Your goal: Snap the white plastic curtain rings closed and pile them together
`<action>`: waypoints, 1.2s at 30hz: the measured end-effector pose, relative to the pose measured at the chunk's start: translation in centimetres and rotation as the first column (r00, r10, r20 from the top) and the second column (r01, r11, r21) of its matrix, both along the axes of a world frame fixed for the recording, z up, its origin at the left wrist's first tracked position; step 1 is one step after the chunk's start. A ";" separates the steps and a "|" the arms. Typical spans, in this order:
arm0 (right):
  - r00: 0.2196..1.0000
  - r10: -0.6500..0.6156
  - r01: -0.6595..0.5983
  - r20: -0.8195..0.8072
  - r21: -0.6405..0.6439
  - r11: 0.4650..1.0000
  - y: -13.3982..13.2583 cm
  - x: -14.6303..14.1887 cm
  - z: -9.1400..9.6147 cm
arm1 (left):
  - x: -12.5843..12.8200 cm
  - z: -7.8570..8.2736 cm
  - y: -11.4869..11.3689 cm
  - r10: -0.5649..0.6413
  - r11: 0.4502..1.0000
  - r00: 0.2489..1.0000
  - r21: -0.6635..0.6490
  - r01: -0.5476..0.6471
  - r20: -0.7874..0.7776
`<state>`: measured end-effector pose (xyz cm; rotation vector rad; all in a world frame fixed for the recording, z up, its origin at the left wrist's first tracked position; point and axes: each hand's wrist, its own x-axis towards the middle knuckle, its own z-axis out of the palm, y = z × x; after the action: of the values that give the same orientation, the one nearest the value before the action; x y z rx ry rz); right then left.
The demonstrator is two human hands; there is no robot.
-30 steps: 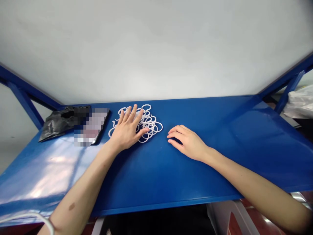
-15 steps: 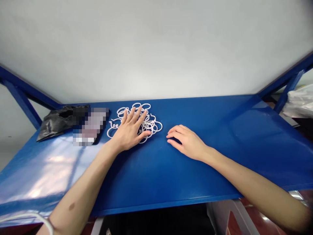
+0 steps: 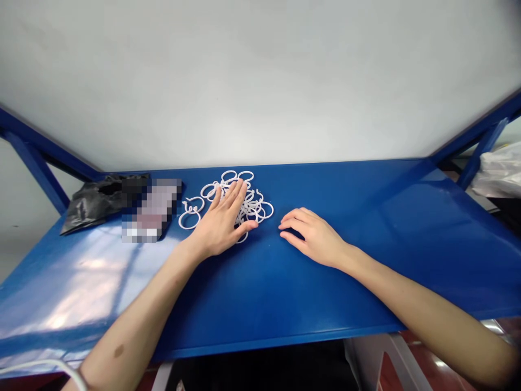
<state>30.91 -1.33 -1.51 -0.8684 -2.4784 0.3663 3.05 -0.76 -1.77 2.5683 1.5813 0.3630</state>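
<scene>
The pile of white rings (image 3: 253, 207) lies on the blue table (image 3: 285, 298). The left hand (image 3: 222, 222) is palm down over the pile, thumb stuck out wide. The right hand (image 3: 313, 237) is near the pile's right side, thumb and fingers apart. Left of the pile is a black bag (image 3: 91, 203).

The person's two bare forearms reach in from below. The left forearm (image 3: 140, 320) enters at 7 o'clock; the left hand (image 3: 217, 225) is palm down, its fingers (image 3: 234, 200) extended toward 1 o'clock, thumb (image 3: 247, 225) angled out toward 2. The right forearm (image 3: 407, 304) enters at 4 o'clock; the right hand (image 3: 315, 239) curves loosely toward 9, thumb (image 3: 292, 239) apart from its bent fingers (image 3: 296, 215).
</scene>
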 end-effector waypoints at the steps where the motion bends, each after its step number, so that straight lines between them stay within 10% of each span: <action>1: 1.000 0.000 0.000 -0.003 -0.001 1.000 0.0 0.0 0.0 | -0.1 0.0 0.1 0.002 1.000 1.000 -0.002 -0.002 0.010; 15: 1.000 -0.004 0.004 0.016 -0.026 1.000 -0.1 0.1 0.0 | -2.7 -0.1 1.1 0.345 0.935 0.927 -0.027 -0.352 -0.151; 36: 1.000 0.001 -0.001 0.022 -0.036 0.999 0.0 0.1 0.0 | -2.1 0.8 1.9 0.231 0.972 0.971 -0.024 -0.233 -0.064</action>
<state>30.97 -1.35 -1.51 -0.8903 -2.4998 0.4049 0.98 1.16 -0.96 2.3984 1.8995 0.2786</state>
